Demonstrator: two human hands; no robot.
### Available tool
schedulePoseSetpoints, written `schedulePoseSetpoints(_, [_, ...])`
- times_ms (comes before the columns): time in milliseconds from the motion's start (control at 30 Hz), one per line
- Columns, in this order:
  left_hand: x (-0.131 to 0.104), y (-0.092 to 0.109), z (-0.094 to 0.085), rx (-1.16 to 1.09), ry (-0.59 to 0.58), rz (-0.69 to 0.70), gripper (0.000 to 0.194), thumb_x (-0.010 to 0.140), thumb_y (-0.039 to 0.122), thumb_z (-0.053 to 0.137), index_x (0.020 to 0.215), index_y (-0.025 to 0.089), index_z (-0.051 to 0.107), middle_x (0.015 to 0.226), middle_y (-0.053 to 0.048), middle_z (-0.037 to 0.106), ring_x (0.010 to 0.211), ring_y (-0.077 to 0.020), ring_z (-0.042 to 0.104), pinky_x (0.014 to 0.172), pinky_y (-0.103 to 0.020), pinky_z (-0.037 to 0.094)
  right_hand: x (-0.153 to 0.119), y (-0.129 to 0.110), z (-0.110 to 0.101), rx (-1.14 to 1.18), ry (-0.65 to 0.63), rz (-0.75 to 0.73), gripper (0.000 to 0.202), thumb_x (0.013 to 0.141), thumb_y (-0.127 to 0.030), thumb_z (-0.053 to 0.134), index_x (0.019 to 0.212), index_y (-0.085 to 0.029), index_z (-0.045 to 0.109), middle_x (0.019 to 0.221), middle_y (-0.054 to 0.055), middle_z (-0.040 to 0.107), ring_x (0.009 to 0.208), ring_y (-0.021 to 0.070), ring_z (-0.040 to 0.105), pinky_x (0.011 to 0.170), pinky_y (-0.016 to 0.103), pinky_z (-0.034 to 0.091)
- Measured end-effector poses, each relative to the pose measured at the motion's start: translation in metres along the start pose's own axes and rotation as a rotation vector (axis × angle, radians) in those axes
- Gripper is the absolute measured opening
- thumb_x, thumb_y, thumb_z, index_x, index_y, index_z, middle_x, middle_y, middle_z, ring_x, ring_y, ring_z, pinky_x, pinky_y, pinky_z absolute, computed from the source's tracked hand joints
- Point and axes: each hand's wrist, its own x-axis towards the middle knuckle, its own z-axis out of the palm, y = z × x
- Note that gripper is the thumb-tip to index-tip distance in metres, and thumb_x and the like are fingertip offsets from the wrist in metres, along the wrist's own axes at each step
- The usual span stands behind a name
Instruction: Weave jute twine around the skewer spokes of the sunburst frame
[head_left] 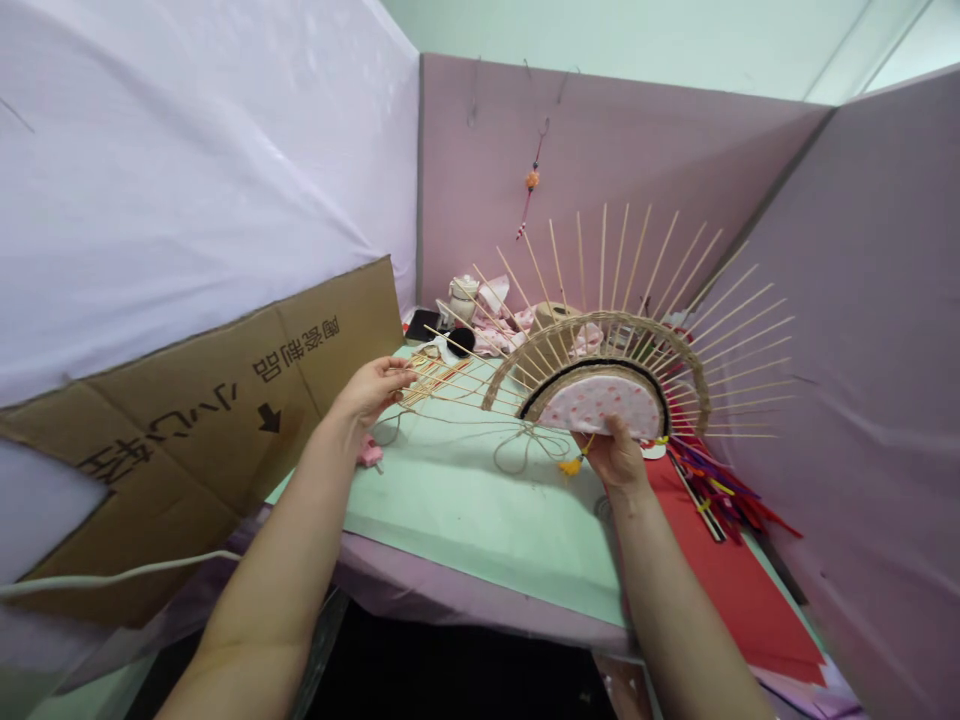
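Note:
A half-round woven fan frame (600, 403) is held up in front of me, with thin pale sticks (604, 255) radiating from it. A braided twine band (679, 345) arches across the sticks, and its core is white cloth with pink dots, edged in black. My right hand (616, 458) grips the core's lower edge, thumb in front. At the left, my left hand (375, 390) is closed in a pinch at the tip of a thin stick. Loose twine (517, 450) trails below the frame, near a yellow tassel (571, 466).
More thin sticks (431, 375) lie on the pale green tabletop (480, 530), near a pink clip (369, 452). Behind stand a white jar (463, 295) and a twine spool (553, 318). Red sheets (720, 580) and colourful strips (724, 485) lie right; cardboard (225, 400) stands left.

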Motion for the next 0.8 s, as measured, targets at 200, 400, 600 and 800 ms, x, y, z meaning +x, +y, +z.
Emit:
schedulePoseSetpoints(200, [-0.008,-0.018,0.039,-0.198,-0.139,-0.108,0.044,0.048,0.016,0.089,0.081,0.017,0.060,0.064,0.004,0.058,0.052,-0.0039,0.047,0.047,-0.016,0.031,-0.002,0.000,0.002,0.074,0.008,0.007,0.032,0.064,-0.024,0.087,0.090,-0.029,0.069,0.093,-0.005,0.078,0.083,0.0155,0.074,0.081,0.035,0.063])
schedulePoseSetpoints(400, [-0.036,-0.056,0.137,-0.405,-0.173,-0.176,0.040,0.048,0.014,0.086,0.074,0.016,0.055,0.065,0.004,0.056,0.054,-0.0045,0.050,0.047,-0.016,0.033,-0.003,0.001,0.005,0.112,0.001,-0.004,0.029,0.067,-0.025,0.086,0.090,-0.028,0.068,0.092,-0.006,0.078,0.084,0.0149,0.074,0.081,0.033,0.064])
schedulePoseSetpoints(600, [-0.050,-0.081,0.170,-0.444,-0.094,-0.230,0.041,0.055,0.015,0.086,0.076,0.017,0.051,0.063,0.005,0.055,0.052,-0.0049,0.049,0.053,-0.019,0.039,-0.002,-0.006,0.005,0.197,0.027,-0.056,0.023,0.072,-0.025,0.083,0.090,-0.026,0.069,0.091,-0.005,0.078,0.089,0.0129,0.074,0.082,0.027,0.062])
schedulePoseSetpoints(800, [-0.040,-0.086,0.131,-0.351,0.068,-0.267,0.042,0.062,0.011,0.080,0.093,0.017,0.053,0.075,-0.003,0.063,0.068,-0.0122,0.061,0.069,-0.027,0.045,0.000,-0.006,0.008,0.216,0.030,-0.051,0.025,0.072,-0.024,0.083,0.092,-0.025,0.068,0.091,-0.005,0.078,0.088,0.0127,0.074,0.084,0.029,0.062])
